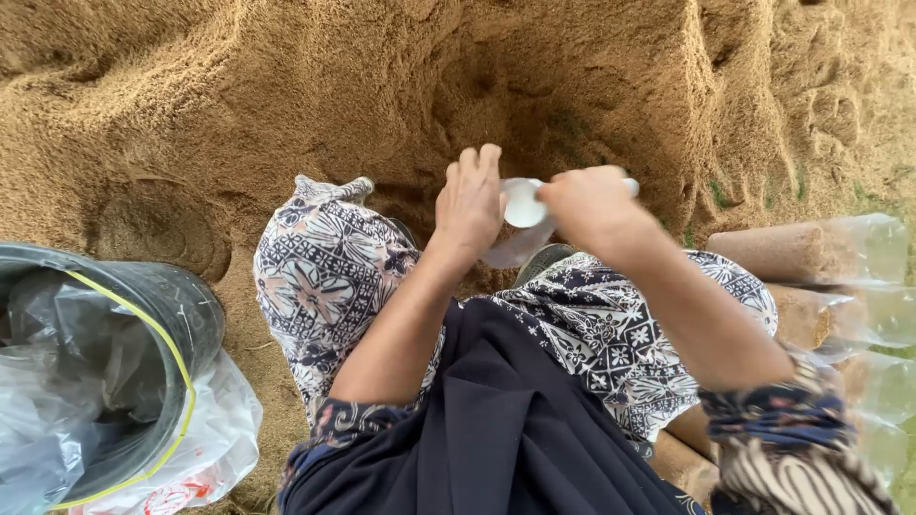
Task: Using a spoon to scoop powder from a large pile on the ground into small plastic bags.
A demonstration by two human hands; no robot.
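Two hands are working at frame centre: left hand (pixel 469 205) is gripping a clear plastic bag (pixel 520 240); right hand (pixel 590 205) is closed on a white scoop (pixel 524 206), filling from the sawdust heap (pixel 286 95); steadying the bag mouth seems needed next.

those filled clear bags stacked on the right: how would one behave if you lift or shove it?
The filled bags look packed tight with sawdust-like stuff, so probably firm and fairly heavy. Being cylinders lying on their sides, they may roll if shoved. The empty clear plastic ends look floppy and slippery.

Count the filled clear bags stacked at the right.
3 at least: top bag at the right edge, second bag under it, third bag lower down. More may lie hidden behind the right arm.
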